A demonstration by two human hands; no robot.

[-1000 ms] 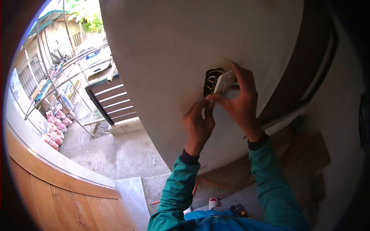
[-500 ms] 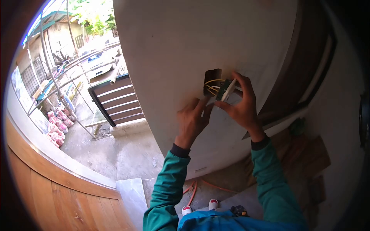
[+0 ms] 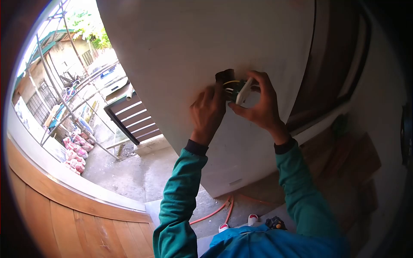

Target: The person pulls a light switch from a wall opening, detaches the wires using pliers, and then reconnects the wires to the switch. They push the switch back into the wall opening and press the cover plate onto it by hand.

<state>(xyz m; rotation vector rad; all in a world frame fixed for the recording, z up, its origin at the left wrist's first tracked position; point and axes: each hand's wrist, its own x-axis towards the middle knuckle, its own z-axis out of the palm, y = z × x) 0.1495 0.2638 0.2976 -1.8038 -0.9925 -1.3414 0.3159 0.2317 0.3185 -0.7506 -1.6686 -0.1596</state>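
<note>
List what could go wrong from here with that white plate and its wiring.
1. The right hand pinches the flat white plastic plate by its edges, so it might slip and drop onto its wiring.
2. The thin yellow wire arcs near the dark hole in the wall; a tug could loosen it.
3. The bare left hand is close to the wiring; shock is possible if it's live, which the view cannot show.

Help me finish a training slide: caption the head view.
The right hand holds a white plate, wires running from its back toward a wall opening, the left hand beside them.
</note>
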